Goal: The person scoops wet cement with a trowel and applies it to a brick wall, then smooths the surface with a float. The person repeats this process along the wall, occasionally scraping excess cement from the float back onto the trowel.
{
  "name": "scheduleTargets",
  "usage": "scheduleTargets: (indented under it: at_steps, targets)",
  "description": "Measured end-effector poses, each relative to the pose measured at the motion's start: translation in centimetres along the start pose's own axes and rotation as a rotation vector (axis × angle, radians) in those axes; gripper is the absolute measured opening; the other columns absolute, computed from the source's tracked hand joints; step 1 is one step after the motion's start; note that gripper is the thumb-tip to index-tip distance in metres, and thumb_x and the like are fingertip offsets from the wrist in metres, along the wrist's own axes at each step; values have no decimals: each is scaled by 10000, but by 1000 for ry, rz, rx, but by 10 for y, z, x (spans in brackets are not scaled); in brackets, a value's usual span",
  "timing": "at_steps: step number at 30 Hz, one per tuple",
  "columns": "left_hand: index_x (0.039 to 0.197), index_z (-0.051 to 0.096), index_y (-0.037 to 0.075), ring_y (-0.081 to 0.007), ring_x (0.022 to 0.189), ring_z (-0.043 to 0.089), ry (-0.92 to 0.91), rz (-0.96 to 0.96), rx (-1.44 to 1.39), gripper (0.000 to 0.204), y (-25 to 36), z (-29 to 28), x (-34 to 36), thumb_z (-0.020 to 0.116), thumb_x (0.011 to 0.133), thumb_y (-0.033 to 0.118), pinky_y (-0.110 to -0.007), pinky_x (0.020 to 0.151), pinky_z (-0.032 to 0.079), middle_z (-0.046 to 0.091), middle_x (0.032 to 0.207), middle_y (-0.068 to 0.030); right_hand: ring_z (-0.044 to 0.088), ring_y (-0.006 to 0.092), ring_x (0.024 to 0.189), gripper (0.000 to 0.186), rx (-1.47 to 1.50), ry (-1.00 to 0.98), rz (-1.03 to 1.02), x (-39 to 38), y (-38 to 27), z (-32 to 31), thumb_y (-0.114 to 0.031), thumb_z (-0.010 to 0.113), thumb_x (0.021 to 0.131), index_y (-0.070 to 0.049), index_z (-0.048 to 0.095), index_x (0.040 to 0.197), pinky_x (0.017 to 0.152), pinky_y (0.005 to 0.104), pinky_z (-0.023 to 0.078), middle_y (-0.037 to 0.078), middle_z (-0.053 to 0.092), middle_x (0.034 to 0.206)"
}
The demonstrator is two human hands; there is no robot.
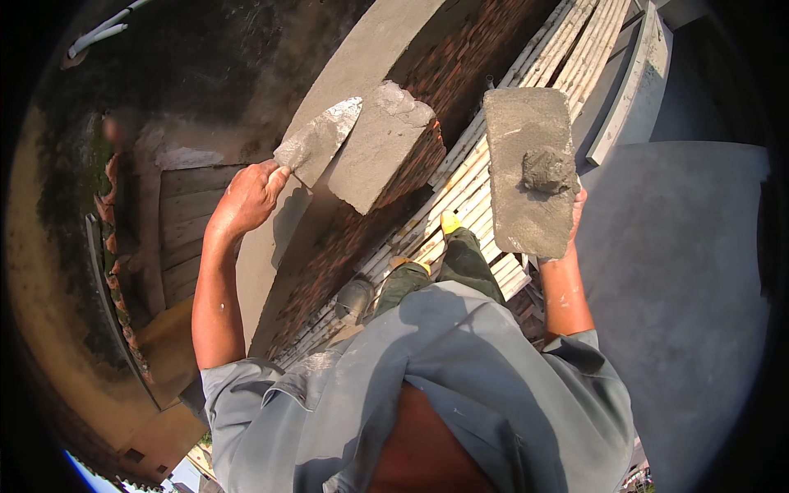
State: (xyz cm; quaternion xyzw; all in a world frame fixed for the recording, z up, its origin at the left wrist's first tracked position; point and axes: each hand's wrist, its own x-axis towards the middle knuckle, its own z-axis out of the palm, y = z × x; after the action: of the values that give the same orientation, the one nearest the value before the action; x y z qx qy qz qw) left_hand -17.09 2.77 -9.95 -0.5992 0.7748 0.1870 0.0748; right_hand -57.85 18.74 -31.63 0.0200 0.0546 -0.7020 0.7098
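Note:
My left hand [255, 195] is closed around the handle end of a pointed trowel [319, 141]. Its mortar-smeared blade reaches up and right, beside a squat brick block [378, 156] whose top is coated in grey mortar. Whether blade and block touch, I cannot tell. On the right, my right hand [579, 212] grips a long rectangular mortar board [526, 218] from underneath, so most of its fingers are hidden. A lump of wet mortar [547, 170] sits on the board, right of its middle.
A mortar-topped brick wall [362, 53] runs diagonally past the block. Below lies a walkway of bamboo poles [575, 41], where my yellow shoes [449, 222] stand. A dark bucket [354, 299] is near my feet. A smooth grey surface [666, 271] spreads on the right.

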Motion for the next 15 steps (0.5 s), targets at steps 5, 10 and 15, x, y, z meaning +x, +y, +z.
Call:
scheduleTargets:
  at_steps: [5, 10, 15]
  targets:
    - [989, 581, -45, -490, 790, 585, 233, 174, -26, 356, 55, 10, -34, 595, 1059, 303, -521, 717, 465, 565, 819, -274, 616, 386, 1283, 836, -58, 121, 31, 4, 7, 6, -550, 724, 851, -82, 519, 1512, 1101, 568, 518, 192, 592, 1459]
    - [1043, 611, -19, -494, 786, 618, 355, 370, -96, 277, 131, 91, -27, 617, 1053, 257, -534, 669, 481, 594, 871, -243, 620, 368, 1278, 738, -52, 20, -45, 2, 18, 11, -537, 620, 950, -69, 508, 1509, 1077, 545, 529, 183, 598, 1438]
    - [961, 545, -23, -440, 719, 604, 101, 277, -516, 347, 172, 158, -38, 552, 1090, 300, -497, 661, 485, 573, 758, -232, 616, 296, 1270, 794, -740, 294, -429, 24, 42, 11, -495, 652, 967, -20, 438, 1565, 1092, 436, 498, 183, 577, 1452]
